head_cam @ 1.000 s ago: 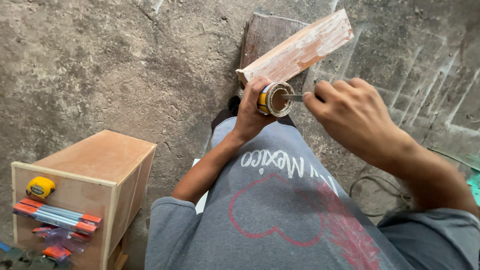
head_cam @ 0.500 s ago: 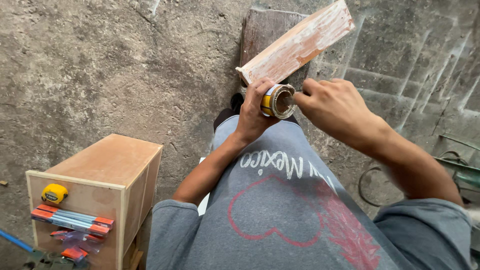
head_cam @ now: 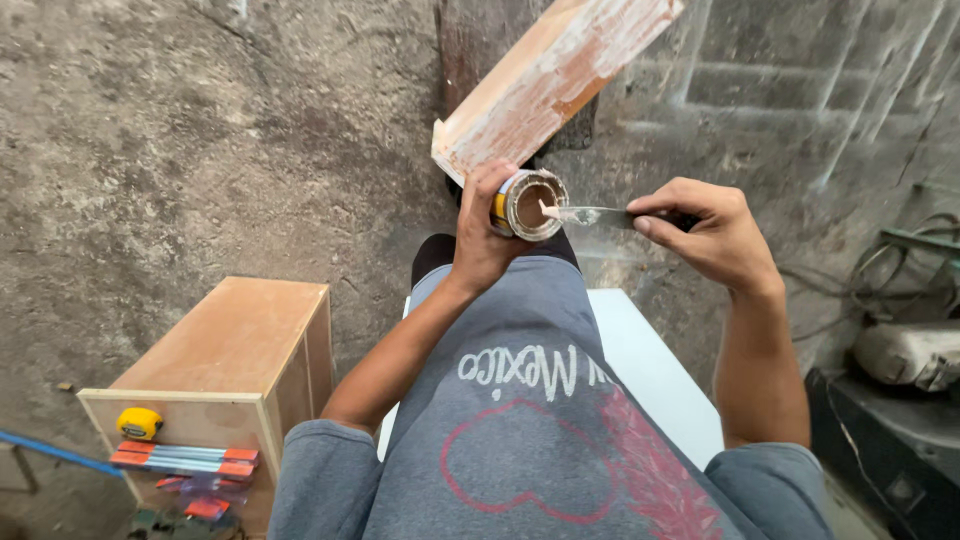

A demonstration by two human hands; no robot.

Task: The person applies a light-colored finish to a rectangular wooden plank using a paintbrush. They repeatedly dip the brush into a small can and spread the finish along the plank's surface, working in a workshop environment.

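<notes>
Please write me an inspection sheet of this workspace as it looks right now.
Surface: rough grey concrete floor, stained and uneven.
Job's things: small round can, open end toward the camera; thin metal blade with pale paste on its tip at the can's mouth; paste-smeared wooden board leaning just above the can.
Clutter: plywood box at lower left, with a yellow tape measure and red-ended pencils on its front edge.
Hands: left hand wraps the can; right hand pinches the blade's handle.
Cables: dark loops on the floor at right.
Surroundings: white panel beneath the person's lap; dusty machine at far right.
</notes>
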